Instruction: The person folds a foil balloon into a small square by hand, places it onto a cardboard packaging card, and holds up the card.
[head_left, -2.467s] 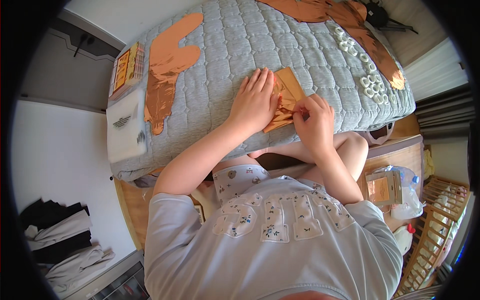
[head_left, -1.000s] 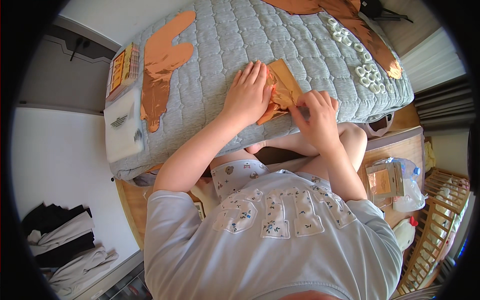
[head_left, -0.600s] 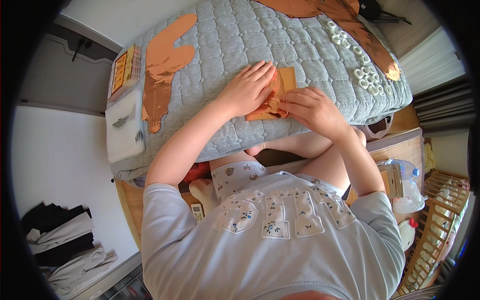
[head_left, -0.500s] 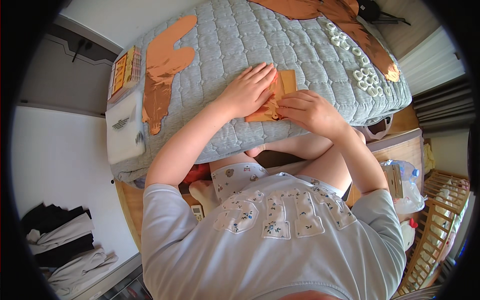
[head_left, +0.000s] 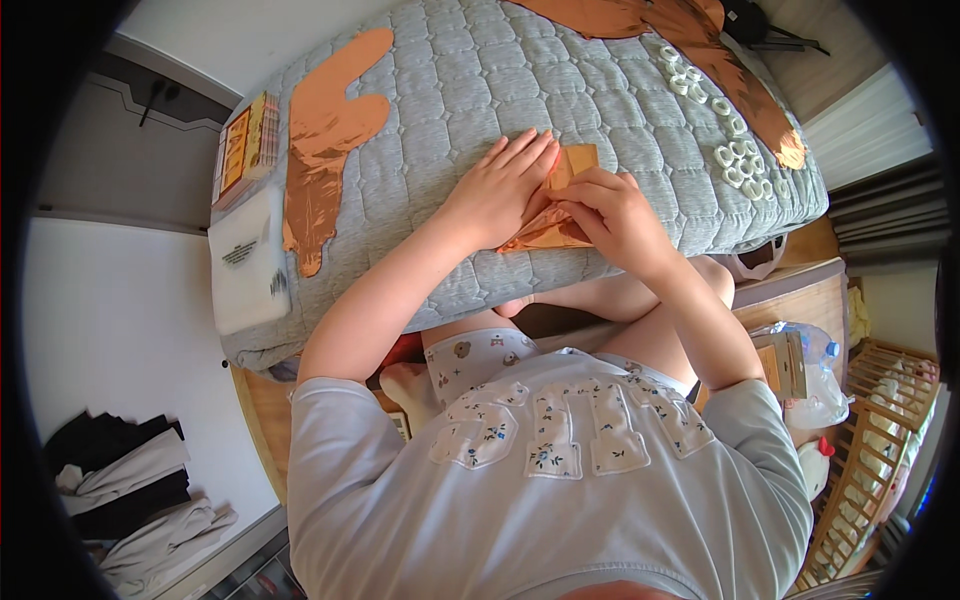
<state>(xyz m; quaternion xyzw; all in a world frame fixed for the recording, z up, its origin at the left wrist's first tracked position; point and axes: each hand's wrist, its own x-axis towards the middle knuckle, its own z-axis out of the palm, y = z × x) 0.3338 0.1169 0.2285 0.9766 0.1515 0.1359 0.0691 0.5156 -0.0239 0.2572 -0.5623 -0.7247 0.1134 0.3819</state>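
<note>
A copper-coloured foil balloon (head_left: 552, 236), folded into a small flat piece, lies near the mattress's front edge between my hands. My left hand (head_left: 502, 193) rests flat across its left side, fingers stretched out. At its right side my right hand (head_left: 622, 219) pinches a fold of the foil between thumb and fingers. Part of the foil is hidden under both hands. To the left, another flat copper foil balloon (head_left: 338, 122) is spread out. More copper foil (head_left: 700, 62) lies along the far right of the mattress.
The quilted grey mattress (head_left: 440, 110) carries several small white rings (head_left: 740, 160) at the right. A stack of printed packets (head_left: 250, 145) and a pile of clear plastic bags (head_left: 248, 265) sit along its left edge. A wooden cot (head_left: 870, 450) stands at the lower right.
My right hand has shifted slightly and turned its fingers into a pinch, lifting a fold of the foil. My left hand stays flat on it. The view has moved slightly.
</note>
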